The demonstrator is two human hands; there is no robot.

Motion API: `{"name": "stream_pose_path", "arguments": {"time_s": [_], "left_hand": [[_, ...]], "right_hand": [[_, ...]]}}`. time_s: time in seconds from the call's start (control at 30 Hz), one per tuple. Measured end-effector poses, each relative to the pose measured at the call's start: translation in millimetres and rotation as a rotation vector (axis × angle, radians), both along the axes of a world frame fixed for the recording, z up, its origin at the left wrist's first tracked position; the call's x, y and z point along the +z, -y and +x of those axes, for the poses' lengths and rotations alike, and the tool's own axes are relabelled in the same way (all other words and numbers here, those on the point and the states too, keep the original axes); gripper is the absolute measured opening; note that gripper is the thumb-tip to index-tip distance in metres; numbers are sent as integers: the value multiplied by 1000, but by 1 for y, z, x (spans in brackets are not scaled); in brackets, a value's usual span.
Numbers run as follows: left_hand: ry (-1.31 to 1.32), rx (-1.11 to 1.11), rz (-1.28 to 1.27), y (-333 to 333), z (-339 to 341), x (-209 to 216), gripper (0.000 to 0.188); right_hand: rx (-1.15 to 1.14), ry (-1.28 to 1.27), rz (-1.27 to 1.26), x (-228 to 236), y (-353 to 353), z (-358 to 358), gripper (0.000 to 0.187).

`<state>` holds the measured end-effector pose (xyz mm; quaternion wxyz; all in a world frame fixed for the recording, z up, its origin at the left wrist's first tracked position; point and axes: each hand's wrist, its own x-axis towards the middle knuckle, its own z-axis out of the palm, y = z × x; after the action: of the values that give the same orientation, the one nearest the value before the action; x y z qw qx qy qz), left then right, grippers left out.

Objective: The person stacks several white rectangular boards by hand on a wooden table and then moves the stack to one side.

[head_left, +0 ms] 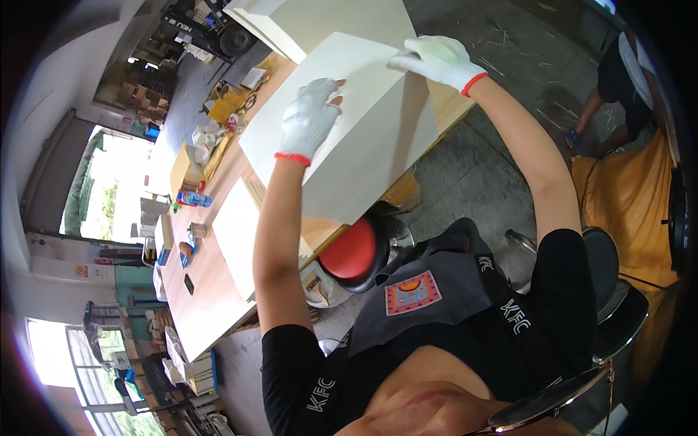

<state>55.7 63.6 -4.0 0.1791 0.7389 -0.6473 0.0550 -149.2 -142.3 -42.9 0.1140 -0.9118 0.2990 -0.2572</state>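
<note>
A large white box-shaped piece (pixel 363 134) with flat smooth faces lies on the work table in front of me. My left hand (pixel 311 116), in a white knit glove with a red cuff, is over its upper face. The fingers there are partly bent, with bare fingertips showing, and I see nothing in them. Gloved the same way, my right hand (pixel 440 59) is at the far right corner of the piece. Its thumb and fingers stretch left, apart from each other, and hold nothing visible. Whether either palm presses on the surface is unclear.
Behind stands another white box-like piece (pixel 320 29). Along the wooden table (pixel 200 287) are a phone (pixel 189 284), a metal can (pixel 197 230) and a blue-labelled bottle (pixel 194 199). A red stool (pixel 349 251) sits below the near edge. Another person (pixel 627 83) is at the right.
</note>
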Motion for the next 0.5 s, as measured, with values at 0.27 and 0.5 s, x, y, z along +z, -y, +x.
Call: {"name": "stream_pose_path", "arguments": {"time_s": [0.27,0.5], "left_hand": [[-47,62,-23,65,-31,-20,37],[-535,-87,-109,68,-26,-35,35]], "right_hand": [[241,-36,-292,41,3,14,56],[160,302,684,7,9,16,60]]}}
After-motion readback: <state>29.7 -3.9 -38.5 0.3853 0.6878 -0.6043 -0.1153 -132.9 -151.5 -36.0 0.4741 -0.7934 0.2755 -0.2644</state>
